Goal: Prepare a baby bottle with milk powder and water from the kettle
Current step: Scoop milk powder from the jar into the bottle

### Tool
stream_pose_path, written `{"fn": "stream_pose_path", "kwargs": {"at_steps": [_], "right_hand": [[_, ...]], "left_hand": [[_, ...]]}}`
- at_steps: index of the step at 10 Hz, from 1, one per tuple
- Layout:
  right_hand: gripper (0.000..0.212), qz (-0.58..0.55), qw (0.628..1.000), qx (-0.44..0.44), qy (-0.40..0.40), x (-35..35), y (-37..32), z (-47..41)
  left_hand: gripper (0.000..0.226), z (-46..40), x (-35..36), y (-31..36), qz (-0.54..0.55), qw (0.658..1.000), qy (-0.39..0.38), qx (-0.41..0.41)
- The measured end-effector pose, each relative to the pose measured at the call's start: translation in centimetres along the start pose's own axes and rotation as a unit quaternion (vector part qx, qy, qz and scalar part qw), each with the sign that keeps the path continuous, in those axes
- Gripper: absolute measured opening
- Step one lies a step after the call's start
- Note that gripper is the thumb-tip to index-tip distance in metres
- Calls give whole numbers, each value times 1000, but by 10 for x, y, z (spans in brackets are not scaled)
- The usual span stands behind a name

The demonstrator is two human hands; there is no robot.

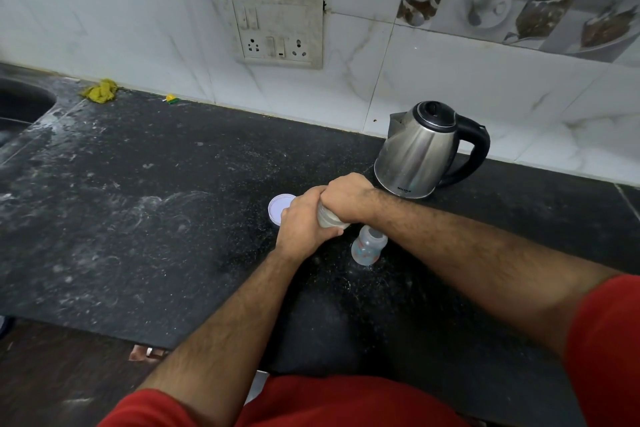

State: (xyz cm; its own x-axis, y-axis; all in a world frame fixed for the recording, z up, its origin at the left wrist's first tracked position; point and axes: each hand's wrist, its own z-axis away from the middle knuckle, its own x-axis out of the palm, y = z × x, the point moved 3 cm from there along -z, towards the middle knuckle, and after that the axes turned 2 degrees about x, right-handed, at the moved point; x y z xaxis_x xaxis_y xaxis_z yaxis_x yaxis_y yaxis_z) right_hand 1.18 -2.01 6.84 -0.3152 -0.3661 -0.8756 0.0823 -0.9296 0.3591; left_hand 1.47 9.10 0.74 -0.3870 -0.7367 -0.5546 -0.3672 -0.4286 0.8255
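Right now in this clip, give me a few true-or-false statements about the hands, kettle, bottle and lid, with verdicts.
1. Both hands grip one container. True: the left hand and right hand hold the powder container.
2. The kettle is being poured. False: it stands upright on the counter, untouched.
3. The baby bottle stands open, with no cap. True.
4. The white lid sits on the kettle. False: it lies on the counter beside the left hand.

Baby bottle [367, 248] front of kettle [420, 152], lid [278, 206] left, jar [329, 217] prob. btwn
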Motion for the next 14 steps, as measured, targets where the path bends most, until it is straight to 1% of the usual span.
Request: {"fn": "stream_pose_path", "kwargs": {"at_steps": [1, 2, 3, 4, 5, 7, 8, 10, 11, 12, 13, 14], "right_hand": [[18, 4, 1000, -8, 3, -15, 7, 10], [11, 35, 998, -44, 6, -20, 10, 11], [10, 56, 997, -47, 13, -20, 16, 11], [14, 64, 996, -48, 27, -16, 13, 11], [17, 74, 995, -57, 24, -10, 9, 10], [21, 80, 994, -76, 4, -2, 2, 4], [22, 80, 993, -79, -20, 1, -1, 2], [21, 76, 992, -90, -45, 2, 2, 2], [19, 39, 995, -82, -40, -4, 7, 4], [7, -34, 997, -56, -40, -11, 21, 4], [7, -183, 981, -20, -53, -14, 44, 3], [4, -349, 933, 3, -83, -8, 63, 3]], "left_hand": [[76, 0, -1, 1, -7, 1000, 1, -8], [80, -1, -1, 3, -17, 1000, -3, -10], [78, -3, 0, 3, -24, 1000, -6, -16], [78, -4, 1, 4, -31, 999, -10, -16], [77, -5, 1, 5, -31, 999, -15, -18], [71, -6, 1, 7, -20, 999, -14, -33], [66, -6, 1, 9, -16, 999, -18, -31], [66, -6, 0, 15, -29, 999, -24, -21], [67, -7, -1, 16, -33, 999, -26, -26], [72, -7, -2, 15, -43, 998, -30, -32], [73, -8, -2, 16, -50, 998, -32, -35], [72, -8, -2, 17, -50, 998, -31, -37]]}}
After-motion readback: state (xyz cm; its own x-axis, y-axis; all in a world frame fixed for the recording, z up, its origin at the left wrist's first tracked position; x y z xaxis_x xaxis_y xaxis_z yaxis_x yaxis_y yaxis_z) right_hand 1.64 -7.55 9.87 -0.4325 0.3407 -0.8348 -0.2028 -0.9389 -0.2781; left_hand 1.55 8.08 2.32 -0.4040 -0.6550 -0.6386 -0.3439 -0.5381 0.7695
